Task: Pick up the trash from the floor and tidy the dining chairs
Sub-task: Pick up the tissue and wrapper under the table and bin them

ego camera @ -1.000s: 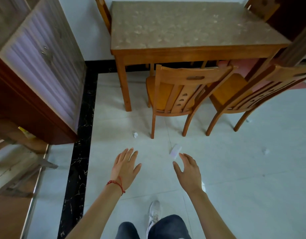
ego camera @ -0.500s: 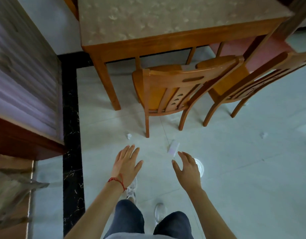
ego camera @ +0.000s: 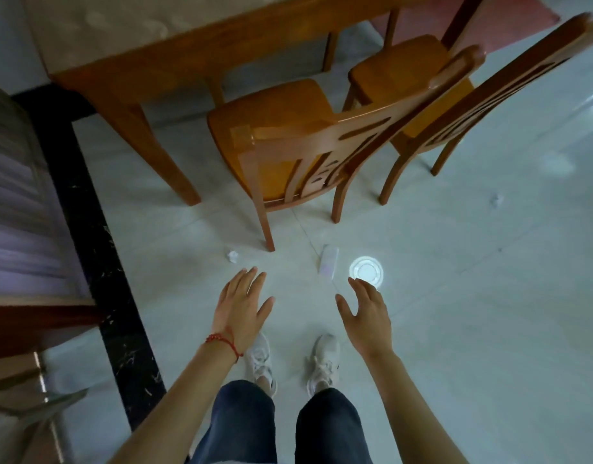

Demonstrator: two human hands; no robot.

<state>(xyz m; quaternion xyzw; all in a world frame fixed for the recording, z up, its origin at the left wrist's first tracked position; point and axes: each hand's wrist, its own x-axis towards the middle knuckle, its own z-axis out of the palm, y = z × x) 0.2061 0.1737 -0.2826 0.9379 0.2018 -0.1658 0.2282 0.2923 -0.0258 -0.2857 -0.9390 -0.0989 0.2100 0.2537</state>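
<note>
**Empty hands over littered floor**

Both hands hang spread and empty at centre frame. The right hand has its fingers just below a round white plastic lid and a flat white wrapper. A crumpled white paper scrap lies just above the left hand. Two wooden dining chairs stand above.
</note>
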